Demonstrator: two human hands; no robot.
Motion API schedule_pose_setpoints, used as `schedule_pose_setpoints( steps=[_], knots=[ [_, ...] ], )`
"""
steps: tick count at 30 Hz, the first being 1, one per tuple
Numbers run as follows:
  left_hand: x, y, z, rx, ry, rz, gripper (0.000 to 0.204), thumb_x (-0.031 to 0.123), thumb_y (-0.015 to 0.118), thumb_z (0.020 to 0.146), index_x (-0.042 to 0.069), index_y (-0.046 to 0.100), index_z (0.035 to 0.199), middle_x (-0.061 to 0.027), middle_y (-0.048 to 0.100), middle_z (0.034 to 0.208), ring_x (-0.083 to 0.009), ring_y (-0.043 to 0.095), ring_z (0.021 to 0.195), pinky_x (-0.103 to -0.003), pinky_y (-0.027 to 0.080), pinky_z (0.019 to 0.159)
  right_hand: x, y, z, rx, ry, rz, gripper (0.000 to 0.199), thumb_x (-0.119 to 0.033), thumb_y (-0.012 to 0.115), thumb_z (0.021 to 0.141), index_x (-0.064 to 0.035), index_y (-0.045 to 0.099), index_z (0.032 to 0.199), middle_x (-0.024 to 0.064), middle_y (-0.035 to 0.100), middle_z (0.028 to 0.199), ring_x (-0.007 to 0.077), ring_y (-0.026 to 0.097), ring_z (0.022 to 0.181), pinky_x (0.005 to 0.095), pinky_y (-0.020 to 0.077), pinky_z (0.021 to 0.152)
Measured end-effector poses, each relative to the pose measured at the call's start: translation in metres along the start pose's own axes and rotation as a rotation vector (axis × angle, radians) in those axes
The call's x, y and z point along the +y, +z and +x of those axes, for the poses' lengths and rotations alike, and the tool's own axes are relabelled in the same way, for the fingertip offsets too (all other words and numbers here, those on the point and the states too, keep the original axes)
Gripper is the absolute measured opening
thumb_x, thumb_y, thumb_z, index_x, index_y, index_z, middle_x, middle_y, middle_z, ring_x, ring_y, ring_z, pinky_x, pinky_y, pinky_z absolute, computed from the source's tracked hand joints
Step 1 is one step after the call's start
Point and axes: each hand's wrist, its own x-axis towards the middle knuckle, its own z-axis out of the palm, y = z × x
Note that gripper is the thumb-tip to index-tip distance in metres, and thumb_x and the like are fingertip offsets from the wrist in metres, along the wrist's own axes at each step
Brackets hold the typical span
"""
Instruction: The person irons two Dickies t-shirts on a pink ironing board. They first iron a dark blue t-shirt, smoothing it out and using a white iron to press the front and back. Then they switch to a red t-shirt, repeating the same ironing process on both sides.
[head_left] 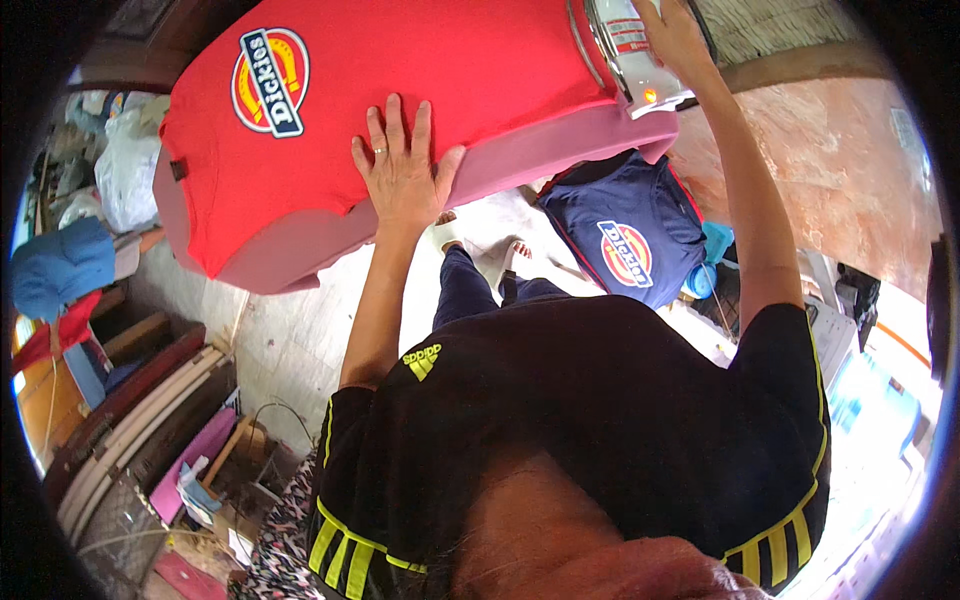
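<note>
A red T-shirt (500,70) with a round printed badge lies spread over a mauve-covered ironing board (560,148). My left hand (403,175) rests flat on the shirt near its lower edge, fingers spread, a ring on one finger. At the upper right, my right hand (672,40) is closed on a silver clothes iron (628,60); the handle is partly cut off by the picture's top edge. An orange light glows on the iron, which sits at the right end of the board, by the shirt's edge.
Below the board's right end lies a navy T-shirt (625,225) with a similar badge. A blue cap (65,270) and plastic bags (130,170) are at the left. Long boards (140,430) lean at the lower left. A reddish wall (800,160) stands at the right.
</note>
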Motion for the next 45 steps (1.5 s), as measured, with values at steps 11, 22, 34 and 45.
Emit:
schedule_pose_setpoints(
  steps=[11,22,34,45],
  knots=[
    [-0.016,-0.013,-0.035,0.039,-0.255,0.049,0.071,0.049,0.050,0.096,0.004,0.038,0.150,-0.0272,0.027,0.157,-0.0492,0.026,0.143,-0.065,0.024,0.110,-0.157,0.052,-0.021,-0.337,-0.410,0.376,0.044,-0.038,0.057,0.098,0.0014,0.058,0.117,0.0296,0.065,0.100,0.0444,0.066,0.090,0.0500,0.0530,0.076],
    [-0.023,-0.037,0.008,-0.069,-0.002,-0.074,0.063,0.044,0.064,0.089,0.011,0.050,0.141,-0.0181,0.039,0.150,-0.0433,0.041,0.128,-0.058,0.034,0.100,-0.133,-0.018,-0.094,-0.400,-0.359,0.243,0.037,-0.031,0.062,0.096,-0.0007,0.053,0.114,0.0282,0.062,0.079,0.0456,0.065,0.077,0.0495,0.0511,0.065],
    [0.077,0.027,0.132,-0.138,0.497,-0.435,0.039,0.032,0.065,0.091,0.008,0.064,0.122,-0.0119,0.055,0.129,-0.0339,0.052,0.115,-0.049,0.046,0.089,-0.027,-0.045,-0.014,0.084,-0.545,0.198,0.040,-0.016,0.061,0.097,-0.0017,0.052,0.132,0.0269,0.063,0.107,0.0447,0.062,0.094,0.0446,0.0501,0.083],
    [0.146,0.078,0.221,-0.078,0.732,-0.294,0.030,0.016,0.063,0.085,0.013,0.068,0.115,-0.0021,0.059,0.122,-0.0270,0.059,0.104,-0.039,0.056,0.081,0.085,-0.049,0.068,-0.049,-0.038,0.001,0.032,-0.033,0.057,0.098,-0.0049,0.057,0.112,0.0281,0.065,0.093,0.0479,0.064,0.087,0.0534,0.0491,0.071]
  ],
)
